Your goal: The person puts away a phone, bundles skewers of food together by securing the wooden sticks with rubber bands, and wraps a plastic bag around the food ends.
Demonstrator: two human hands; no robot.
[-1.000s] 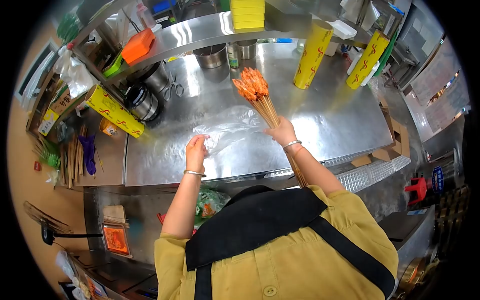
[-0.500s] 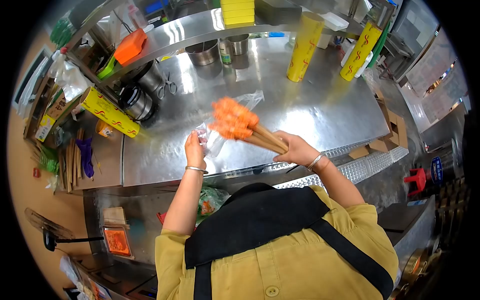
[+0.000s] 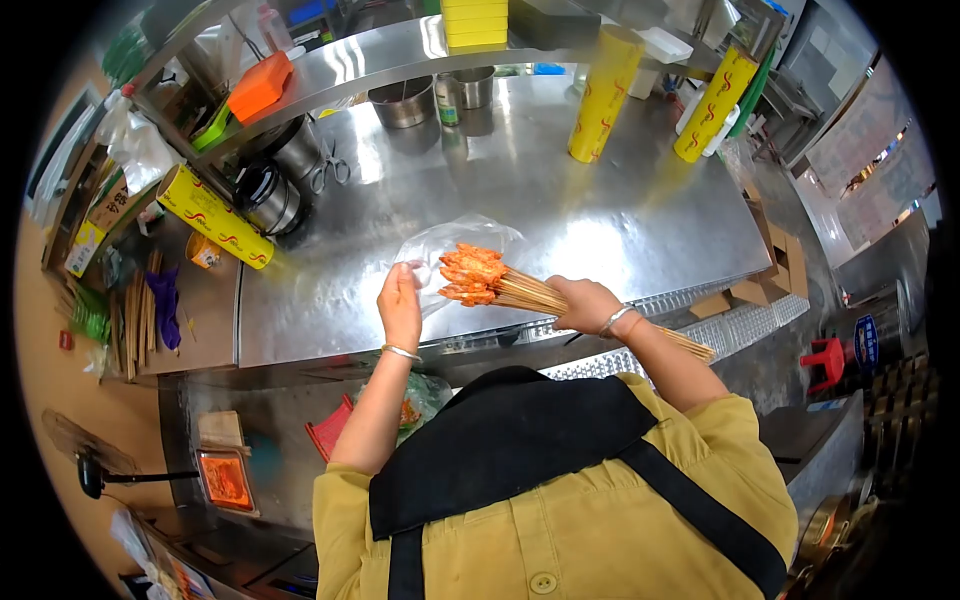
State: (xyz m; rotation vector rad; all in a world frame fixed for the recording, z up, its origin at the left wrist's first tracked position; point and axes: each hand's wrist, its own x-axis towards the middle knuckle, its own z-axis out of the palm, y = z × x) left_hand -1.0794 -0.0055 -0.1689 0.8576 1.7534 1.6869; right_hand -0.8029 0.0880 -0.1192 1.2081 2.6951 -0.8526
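Observation:
My right hand (image 3: 588, 304) is closed round a bundle of skewers (image 3: 474, 273). Orange, sauce-coated food covers their ends, which point left, while the bare sticks stick out behind the hand to the right. A clear plastic bag (image 3: 432, 243) spreads out behind and left of the food. At its left edge, my left hand (image 3: 400, 312) grips the film between thumb and fingers. The coated ends lie in front of the bag or in its mouth; I cannot tell which. Both hands are above the front edge of the steel table (image 3: 340, 290).
Scissors (image 3: 330, 170), steel pots (image 3: 402, 102) and a small bottle (image 3: 447, 102) stand toward the back. Yellow cling-film boxes (image 3: 606, 95) stand upright at the back right; another yellow roll (image 3: 215, 217) leans at left. Below is an orange-filled tray (image 3: 226, 480).
The skewers have swung lower and flatter, with the sticks now showing behind my right hand. The bag has been spread wider beside my left hand.

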